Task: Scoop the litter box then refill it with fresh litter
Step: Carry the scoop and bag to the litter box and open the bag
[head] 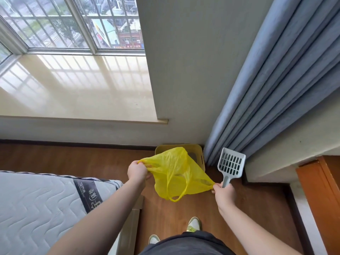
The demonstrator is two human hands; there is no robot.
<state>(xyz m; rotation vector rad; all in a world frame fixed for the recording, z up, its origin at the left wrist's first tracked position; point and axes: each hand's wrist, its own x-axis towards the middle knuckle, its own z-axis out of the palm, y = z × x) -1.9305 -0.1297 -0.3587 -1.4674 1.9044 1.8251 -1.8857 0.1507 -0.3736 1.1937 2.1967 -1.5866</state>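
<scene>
Head view: you're standing over the litter box, a yellow-tan bin on the wood floor, tucked in the corner w/ the wall behind it and the blue curtain just to its right. Most of the box is hidden behind the yellow plastic bag; only its far rim, right wall w/ a handle slot, and a bit of grey inside show. Can't tell how much litter is in it.

Your left hand pinches the bag's left edge, fingers pressed together on the film. Your right hand pinches the bag's right corner and at the same time grips the handle of the grey litter scoop. The bag is stretched between both hands, hanging above and in front of the box, one loop handle dangling at the bottom.

Scoop's long axis runs near upright: handle down in your fist, slotted head up and tilted slightly right, slotted face toward you. The head sits just right of the box, in front of the curtain's lower folds.

Left of the box and nearer you: the mattress corner. A window sill sits above and left of the box. Your shoes are on the floor nearer you than the box. An orange wood door frame stands well right of it.
</scene>
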